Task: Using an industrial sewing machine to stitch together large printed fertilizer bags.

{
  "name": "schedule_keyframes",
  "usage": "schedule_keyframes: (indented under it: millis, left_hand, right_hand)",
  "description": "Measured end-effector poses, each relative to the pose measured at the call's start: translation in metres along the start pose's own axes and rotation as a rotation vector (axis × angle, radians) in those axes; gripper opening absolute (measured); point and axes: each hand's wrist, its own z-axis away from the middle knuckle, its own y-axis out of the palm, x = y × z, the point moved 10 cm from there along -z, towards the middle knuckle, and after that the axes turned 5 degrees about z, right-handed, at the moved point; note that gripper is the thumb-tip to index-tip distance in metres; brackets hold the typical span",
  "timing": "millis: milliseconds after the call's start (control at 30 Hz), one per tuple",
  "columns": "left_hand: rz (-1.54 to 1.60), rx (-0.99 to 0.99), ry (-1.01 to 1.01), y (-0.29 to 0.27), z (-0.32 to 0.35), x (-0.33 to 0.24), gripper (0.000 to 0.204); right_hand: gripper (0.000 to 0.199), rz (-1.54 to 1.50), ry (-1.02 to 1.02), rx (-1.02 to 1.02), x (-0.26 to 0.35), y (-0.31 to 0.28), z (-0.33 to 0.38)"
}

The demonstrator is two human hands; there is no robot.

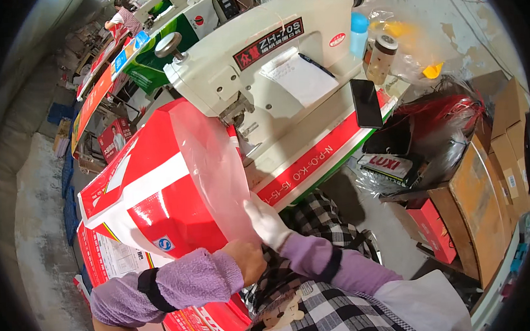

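A large red and white woven sack point(154, 194) lies across the work table with a clear plastic liner point(209, 168) standing out of its mouth. My left hand point(248, 258), bare, grips the lower edge of the liner. My right hand point(266, 221), in a white glove, pinches the liner's edge just beside it. Both forearms wear purple sleeve covers. The liner's top reaches up toward the needle area of a cream industrial sewing machine point(254, 59).
A black phone point(366, 102), a notepad with a pen point(299, 75), a blue bottle point(358, 34) and a brown jar point(381, 58) sit by the machine. Cardboard boxes point(501, 149) and a red box point(433, 226) stand at the right. Another person point(122, 18) works far back left.
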Motion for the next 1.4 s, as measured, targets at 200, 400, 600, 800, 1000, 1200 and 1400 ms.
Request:
schedule_keyframes:
  millis: [200, 400, 600, 800, 1000, 1200, 1400]
  left_hand:
    - [-0.247, 0.411, -0.045, -0.014, 0.029, 0.027, 0.016]
    - [0.221, 0.402, -0.131, -0.078, 0.009, 0.054, 0.015]
    - [0.700, -0.169, 0.378, -0.102, 0.019, 0.065, 0.025]
    - [0.024, 0.421, -0.277, -0.121, 0.009, 0.126, 0.042]
    - [0.917, -0.371, -0.283, 0.006, 0.018, 0.085, 0.025]
    - [1.864, -0.299, -0.290, 0.021, 0.018, 0.110, 0.051]
    - [0.513, -0.536, 0.156, -0.124, 0.004, 0.073, 0.010]
  right_hand:
    - [0.071, 0.902, 0.024, -0.055, 0.015, -0.009, -0.008]
    - [0.046, 1.037, 0.107, -0.068, 0.002, -0.048, -0.118]
    - [0.027, 1.280, -0.099, 0.365, 0.009, 0.007, -0.133]
    - [0.047, 1.178, 0.186, -0.081, 0.011, -0.051, -0.111]
    - [0.043, 0.655, 0.002, 0.197, 0.010, -0.016, -0.044]
    - [0.035, -0.229, 0.248, 0.087, -0.023, -0.032, -0.026]
    - [0.029, -0.173, 0.338, 0.317, -0.021, 0.006, 0.054]
